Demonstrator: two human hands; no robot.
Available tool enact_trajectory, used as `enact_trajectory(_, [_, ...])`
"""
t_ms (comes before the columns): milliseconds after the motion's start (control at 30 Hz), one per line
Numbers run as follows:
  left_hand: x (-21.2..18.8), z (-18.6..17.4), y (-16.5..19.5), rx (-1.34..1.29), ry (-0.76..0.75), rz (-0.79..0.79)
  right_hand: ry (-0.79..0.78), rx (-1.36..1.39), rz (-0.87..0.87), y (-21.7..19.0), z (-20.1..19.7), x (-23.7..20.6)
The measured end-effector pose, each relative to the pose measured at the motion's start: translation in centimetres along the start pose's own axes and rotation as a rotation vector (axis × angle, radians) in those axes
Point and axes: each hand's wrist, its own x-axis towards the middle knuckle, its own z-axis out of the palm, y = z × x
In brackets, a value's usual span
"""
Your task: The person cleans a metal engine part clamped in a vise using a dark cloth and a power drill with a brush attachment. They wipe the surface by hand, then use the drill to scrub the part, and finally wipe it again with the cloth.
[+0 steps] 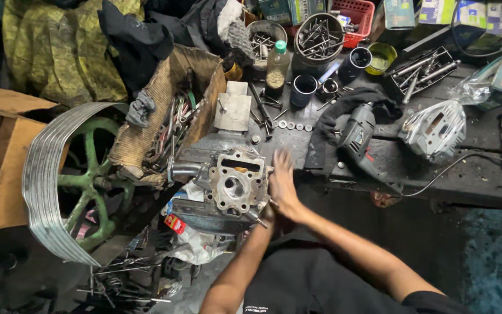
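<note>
A grey metal cylinder head (236, 185) with a round bore and several bolt holes lies on the dark workbench's front edge. My right hand (282, 183) rests flat against its right side, fingers straight and slightly apart, holding nothing. My left forearm comes up from below and crosses under my right wrist. My left hand (264, 214) sits at the lower right corner of the cylinder head and is mostly hidden, so its grip is unclear. A thin stud sticks out of the head near that corner.
A cardboard box of hand tools (169, 119) stands left of the head, beside a green spoked wheel (91, 174). An electric drill (358, 136) lies to the right. Behind are a bottle (277, 67), tubs of bolts (319, 36), a tray of sockets (422, 70) and a bagged metal housing (437, 129).
</note>
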Motion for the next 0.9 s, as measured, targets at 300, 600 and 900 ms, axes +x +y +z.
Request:
enact_trajectory(300, [0.5,-0.2,0.0,0.11,0.038,0.069,-0.094,0.282,-0.055,-1.4,-1.5,-2.8])
enact_trajectory(600, [-3.1,-3.5,-3.1,0.537,0.117,-0.014,0.059,0.115,0.052,0.9,-2.1,4.8])
enact_trajectory(900, [1.8,-2.7,1.7,-0.079,-0.116,-0.08,-0.09,0.128,0.079,-1.7,-1.5,-2.4])
